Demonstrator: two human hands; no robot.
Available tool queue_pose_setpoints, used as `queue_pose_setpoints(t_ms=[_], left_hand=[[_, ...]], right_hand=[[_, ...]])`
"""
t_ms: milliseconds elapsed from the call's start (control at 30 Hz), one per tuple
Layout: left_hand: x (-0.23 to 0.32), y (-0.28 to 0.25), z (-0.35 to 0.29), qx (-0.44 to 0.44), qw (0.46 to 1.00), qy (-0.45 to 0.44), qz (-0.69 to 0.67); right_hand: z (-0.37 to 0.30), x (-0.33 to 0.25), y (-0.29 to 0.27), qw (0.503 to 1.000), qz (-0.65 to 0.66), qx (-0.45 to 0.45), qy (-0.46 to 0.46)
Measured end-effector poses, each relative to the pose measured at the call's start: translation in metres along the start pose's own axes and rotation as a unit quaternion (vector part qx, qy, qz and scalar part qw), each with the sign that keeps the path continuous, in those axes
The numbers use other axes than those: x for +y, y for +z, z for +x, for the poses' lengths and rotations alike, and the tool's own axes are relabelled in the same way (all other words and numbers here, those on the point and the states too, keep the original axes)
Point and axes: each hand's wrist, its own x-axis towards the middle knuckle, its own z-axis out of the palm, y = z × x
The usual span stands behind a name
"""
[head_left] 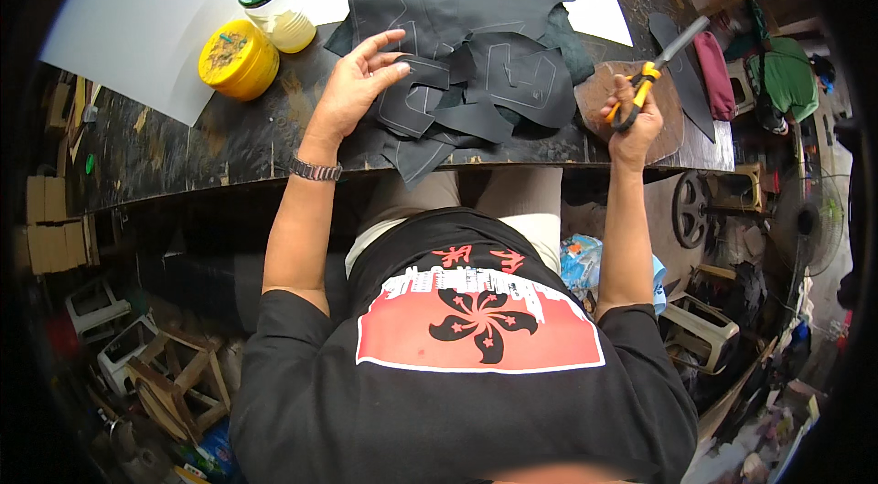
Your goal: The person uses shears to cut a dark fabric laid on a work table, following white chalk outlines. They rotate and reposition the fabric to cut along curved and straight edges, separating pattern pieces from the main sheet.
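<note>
Left hand (358,89): spread, thumb and fingers parted, nothing visibly gripped; thumb tip at the edge of the loose black pieces, contact not certain. Metal link bracelet (315,170) at the wrist.

Right hand (637,126): closed around yellow-and-black-handled scissors (648,73), blades pointing away to the far right.

Black sheet material (425,0), marked with thin white outlines: broad heap across the middle of the table. Loose black cut pieces (521,82): overlapping one another at the heap's near side, one corner hanging past the table edge; they cover much of the surface between the hands.

Dark, worn wooden table (174,150): bears all of the above.

Brown board with rounded corners (672,123): under the right hand and scissors. Long black strip (686,73): just beyond it. Maroon elongated pouch (713,74): right of the strip.

Squat yellow tub with stained top (242,68) and clear jar with green lid (288,25): side by side, left of the heap. Large white sheet (183,9): behind and left of them.

Surroundings: wooden stool (174,383), lower left; grey fan (807,221) and black spoked wheel (690,210), right.
</note>
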Motion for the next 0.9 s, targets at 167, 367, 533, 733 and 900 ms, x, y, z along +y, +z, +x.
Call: queue_pose_setpoints(t_ms=[167,367,533,733,900], left_hand=[[-0.004,-0.010,-0.009,-0.016,1.000,0.016,0.018],[0.037,-0.034,-0.024,-0.032,0.991,0.010,0.131],[0.065,-0.044,-0.045,0.153,0.859,0.121,0.473],[0.040,-0.001,-0.064,0.111,0.890,0.213,0.387],[-0.005,0.037,-0.059,-0.015,0.776,0.136,0.615]], right_hand=[[0.027,0.019,-0.016,0.992,0.099,0.074,-0.004],[0.018,0.021,-0.019,0.998,0.046,0.048,-0.001],[0.018,0.018,-0.019,0.998,0.036,0.040,0.015],[0.018,0.023,-0.019,0.999,0.037,0.031,-0.006],[0.018,0.026,-0.019,0.999,0.009,0.034,-0.005]])
